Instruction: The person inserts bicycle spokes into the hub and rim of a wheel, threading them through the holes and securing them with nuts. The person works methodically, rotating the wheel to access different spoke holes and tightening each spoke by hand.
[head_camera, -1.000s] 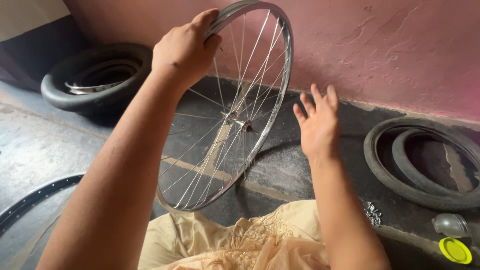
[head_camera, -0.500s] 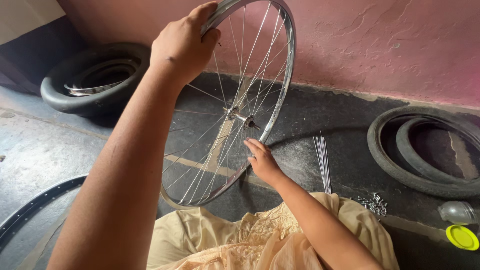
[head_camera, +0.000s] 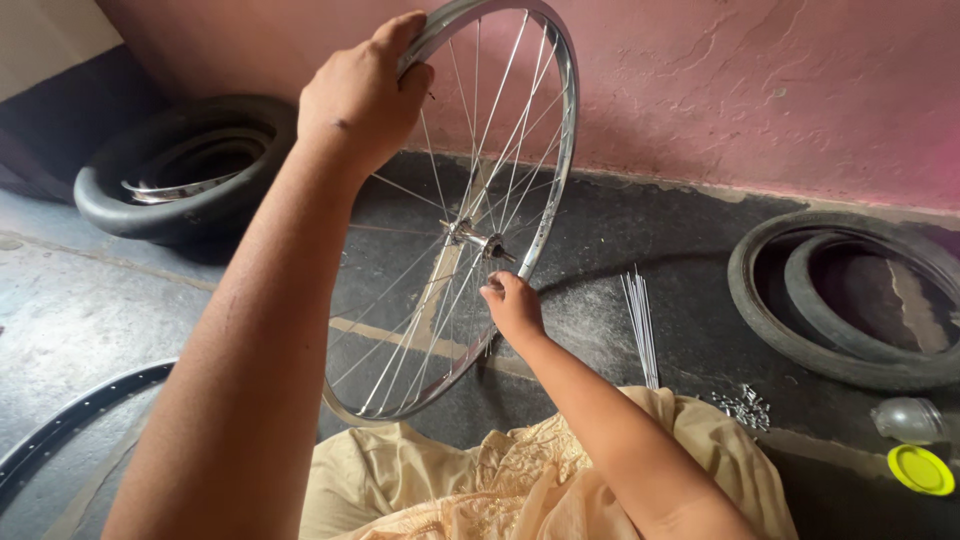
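Silver steel fills the middle of my view: a spoked wheel (head_camera: 455, 215) standing upright, its lower rim down against the yellow cloth (head_camera: 470, 480) over my lap. My left grip (head_camera: 362, 90) is wrapped over the top of the rim, fingers curled shut around the metal, and the forearm runs down toward me across the left of the frame. My right grip (head_camera: 512, 305) sits just below and to the right of the hub (head_camera: 478, 238), fingertips drawn together in a pinch among the spokes; I think they close on a spoke there, but I cannot tell for sure, since the wires are thin and the fingers cover the spot.

Right of that right grip, near but apart from it, a bundle of loose spokes (head_camera: 640, 320) lies on the dark floor (head_camera: 680, 240), its near end running under the cloth. Further right and lower is a small heap of metal nipples (head_camera: 745, 405). Beyond those, well away from the grip, two tyres (head_camera: 850, 300) lie flat, one nested inside the other. Close to the lower right corner are a clear bottle (head_camera: 908, 420) on its side and a yellow lid (head_camera: 920, 468) just beside it.

Left of my left grip, well apart, another tyre (head_camera: 180, 175) lies by the pink wall (head_camera: 760, 80) with a shiny rim (head_camera: 175, 185) resting inside it. Down at the left edge, below my forearm, a bare dark rim (head_camera: 70, 420) curves across the grey concrete.
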